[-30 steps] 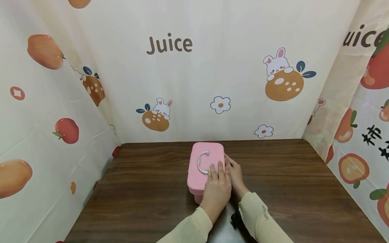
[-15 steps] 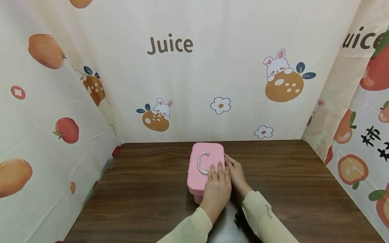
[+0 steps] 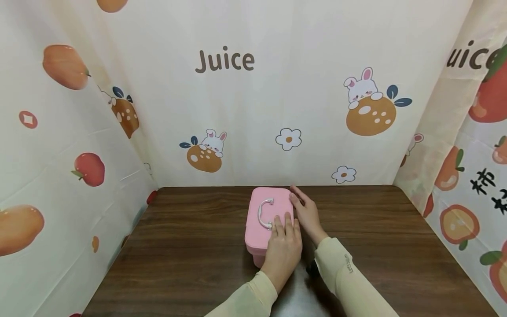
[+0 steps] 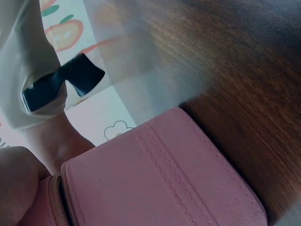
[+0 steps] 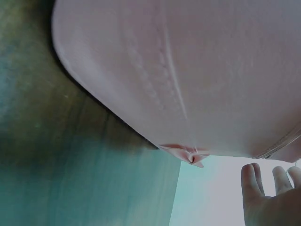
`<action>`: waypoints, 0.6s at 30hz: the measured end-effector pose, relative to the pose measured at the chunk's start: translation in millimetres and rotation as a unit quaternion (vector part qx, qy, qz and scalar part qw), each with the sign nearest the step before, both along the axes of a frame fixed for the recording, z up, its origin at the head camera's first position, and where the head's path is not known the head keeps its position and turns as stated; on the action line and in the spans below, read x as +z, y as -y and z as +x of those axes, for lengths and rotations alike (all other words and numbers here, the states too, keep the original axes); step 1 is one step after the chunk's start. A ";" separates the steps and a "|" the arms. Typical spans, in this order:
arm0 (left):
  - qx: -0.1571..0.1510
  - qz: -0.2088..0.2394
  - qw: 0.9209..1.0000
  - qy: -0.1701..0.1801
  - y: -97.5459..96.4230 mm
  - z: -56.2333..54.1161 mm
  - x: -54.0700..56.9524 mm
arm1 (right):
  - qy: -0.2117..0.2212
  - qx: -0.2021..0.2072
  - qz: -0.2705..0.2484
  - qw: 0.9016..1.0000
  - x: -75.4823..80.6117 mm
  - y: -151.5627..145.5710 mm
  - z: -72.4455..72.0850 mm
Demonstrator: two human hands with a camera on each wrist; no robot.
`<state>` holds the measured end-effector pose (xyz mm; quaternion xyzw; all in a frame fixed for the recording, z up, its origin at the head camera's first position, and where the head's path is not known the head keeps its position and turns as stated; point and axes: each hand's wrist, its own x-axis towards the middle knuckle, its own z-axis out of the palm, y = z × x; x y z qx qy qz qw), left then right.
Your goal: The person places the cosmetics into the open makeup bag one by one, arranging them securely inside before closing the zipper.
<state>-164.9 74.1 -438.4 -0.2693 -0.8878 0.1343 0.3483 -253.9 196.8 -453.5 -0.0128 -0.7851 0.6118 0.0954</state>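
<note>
A pink zippered case with a curved silver handle on its lid stands upright on the table. My left hand rests on the lid's near right part, its fingers straight and pointing away from me. At the far right corner is my right hand, its fingers extended along the lid's edge. In the right wrist view the right hand's fingers are spread near the zipper, and a small pink bow sits on the case's side. The left wrist view shows a partly parted zipper below the lid.
The case stands on a dark wood-grain table. A fruit-patterned curtain encloses the table at the back and both sides. A black strap-on device is on the right sleeve.
My right hand has slid away from me along the case's right side, up to the far corner, and its fingers have straightened. The left hand and the case have stayed in place.
</note>
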 end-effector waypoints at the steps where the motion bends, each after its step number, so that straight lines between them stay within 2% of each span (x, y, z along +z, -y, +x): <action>1: 0.000 0.001 1.000 0.000 -0.1 0.0 0.0 | 0.003 0.000 0.005 1.000 0.1 0.0 -2.1; 6: 0.000 0.002 1.000 0.004 -0.5 1.0 0.4 | 0.019 0.020 0.011 1.000 -2.6 -0.8 -11.5; 12: 0.002 0.000 1.000 0.016 0.5 1.0 1.8 | 0.029 0.034 0.018 0.999 0.2 -1.1 -15.1; 18: -0.002 0.024 0.999 0.033 4.4 0.2 5.3 | 0.027 0.035 0.041 0.998 1.7 -1.2 -16.5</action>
